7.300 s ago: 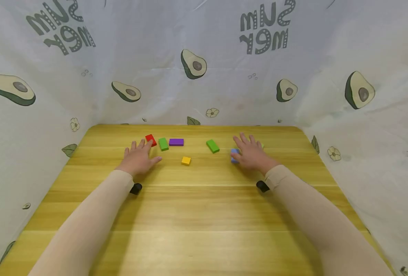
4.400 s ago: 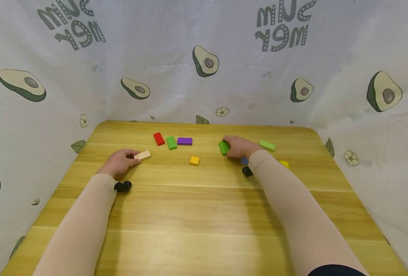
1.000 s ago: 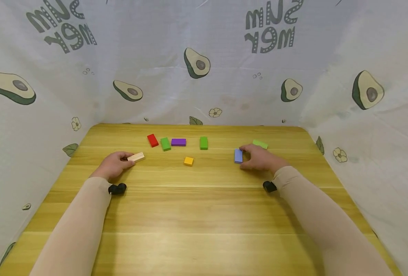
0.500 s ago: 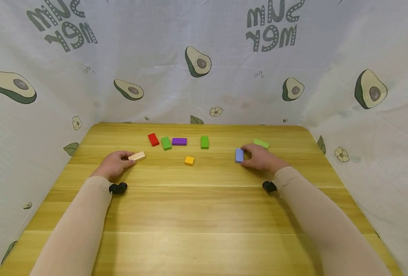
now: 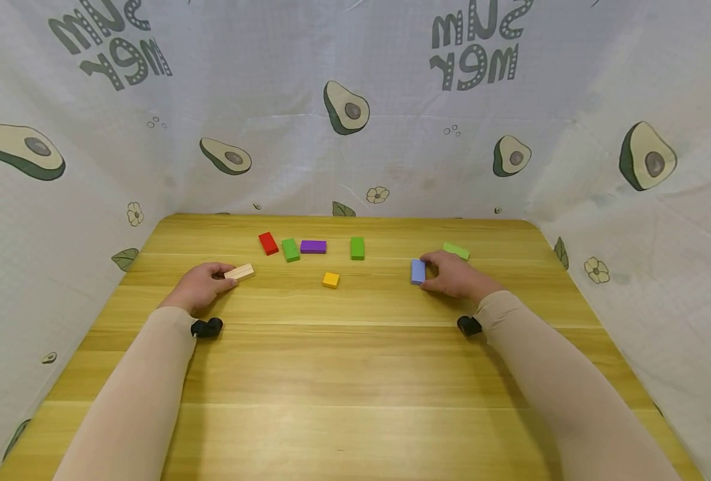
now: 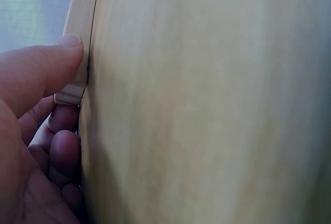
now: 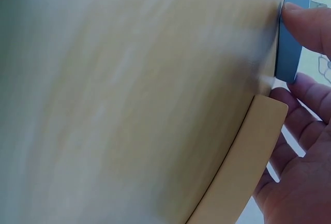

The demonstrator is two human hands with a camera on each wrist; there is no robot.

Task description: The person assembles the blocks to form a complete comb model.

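My left hand pinches a plain wooden block between thumb and fingers at the left of the table. In the left wrist view the thumb lies along this block, its near end by the curled fingers. At the right, my right hand pinches a blue block by its ends, and the block stays on the tabletop. The right wrist view shows the thumb on the blue block. Below it lies a yellow block beside the palm, hidden by the hand in the head view.
Along the back of the wooden table lie a red block, a green block, a purple block and another green block. Nearer is a small orange block. A light green block lies behind my right hand.
My left hand has taken hold of the plain wooden block. My right hand gripped the right green block, now straighter and further left, then moved right to the blue block. Both hands are still lately.
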